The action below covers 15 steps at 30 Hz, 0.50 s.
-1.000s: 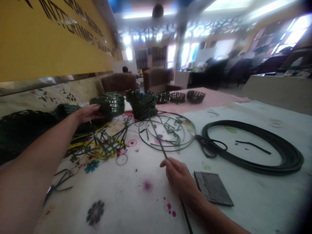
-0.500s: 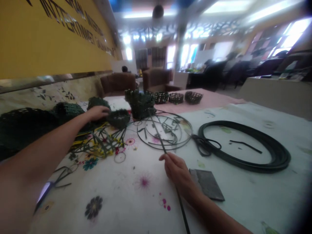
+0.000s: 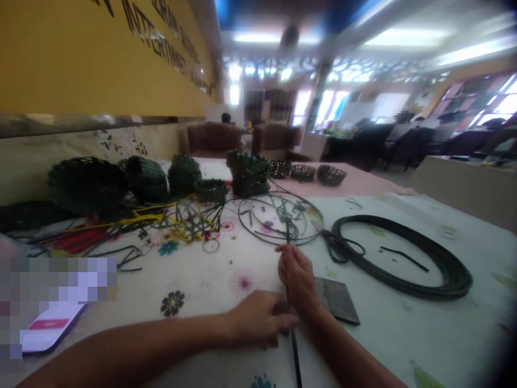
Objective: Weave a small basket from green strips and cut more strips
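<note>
By the right hand (image 3: 299,275), a long, thin, dark-green flat strip (image 3: 295,355) was held in a narrow grip between the thumb and the fingers, above the white flowered tablecloth (image 3: 202,291). The left hand (image 3: 260,317) was placed just beside the same strip, with its fingers bent and blurred; whether the strip was also touched by it could not be told. A grey, flat, square slab (image 3: 341,303) was partly covered by the right hand. Farther to the right, a thick dark-green coil (image 3: 456,284) was laid, and ahead several dark-green woven baskets (image 3: 248,175) were lined up.
</note>
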Each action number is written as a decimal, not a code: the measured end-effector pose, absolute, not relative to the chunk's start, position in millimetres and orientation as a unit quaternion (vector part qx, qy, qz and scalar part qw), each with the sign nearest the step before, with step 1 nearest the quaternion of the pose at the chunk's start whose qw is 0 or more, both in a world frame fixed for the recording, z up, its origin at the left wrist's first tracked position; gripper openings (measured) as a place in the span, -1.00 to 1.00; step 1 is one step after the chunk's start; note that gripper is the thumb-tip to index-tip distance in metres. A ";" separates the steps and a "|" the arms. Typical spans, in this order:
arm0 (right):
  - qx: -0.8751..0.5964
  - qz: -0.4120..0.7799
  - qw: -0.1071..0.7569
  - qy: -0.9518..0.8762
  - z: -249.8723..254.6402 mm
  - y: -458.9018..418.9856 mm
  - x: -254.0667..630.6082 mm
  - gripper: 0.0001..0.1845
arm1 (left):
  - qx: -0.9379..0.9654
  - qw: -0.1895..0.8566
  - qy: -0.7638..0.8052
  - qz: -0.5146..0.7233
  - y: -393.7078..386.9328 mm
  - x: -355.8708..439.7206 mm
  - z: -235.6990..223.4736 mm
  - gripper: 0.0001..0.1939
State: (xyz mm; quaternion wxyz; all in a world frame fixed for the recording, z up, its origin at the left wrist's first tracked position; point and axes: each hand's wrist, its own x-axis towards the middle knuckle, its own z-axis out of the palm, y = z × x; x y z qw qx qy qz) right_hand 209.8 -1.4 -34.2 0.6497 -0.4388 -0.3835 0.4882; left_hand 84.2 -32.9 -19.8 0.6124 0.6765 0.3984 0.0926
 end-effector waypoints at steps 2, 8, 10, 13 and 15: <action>-0.443 0.457 0.663 -0.394 -31.1 -1.2 206.7 -0.65 | 0.610 0.663 0.420 0.106 -38.2 92.8 -31.8 -0.83; -0.457 0.427 0.652 -0.429 -4.9 17.9 202.5 -0.67 | 0.567 0.691 0.384 0.233 -30.1 94.4 -38.4 -0.82; -0.464 0.443 0.626 -0.443 -3.8 24.9 199.7 -0.65 | 0.586 0.651 0.382 0.295 -18.1 86.1 -38.7 -0.81; -0.489 0.476 0.571 -0.456 -15.2 23.3 192.2 -0.61 | 0.608 0.594 0.381 0.363 8.6 67.5 -41.3 -0.80; -0.505 0.508 0.517 -0.468 -25.0 13.5 186.4 -0.60 | 0.600 0.569 0.399 0.397 28.2 54.9 -44.4 -0.77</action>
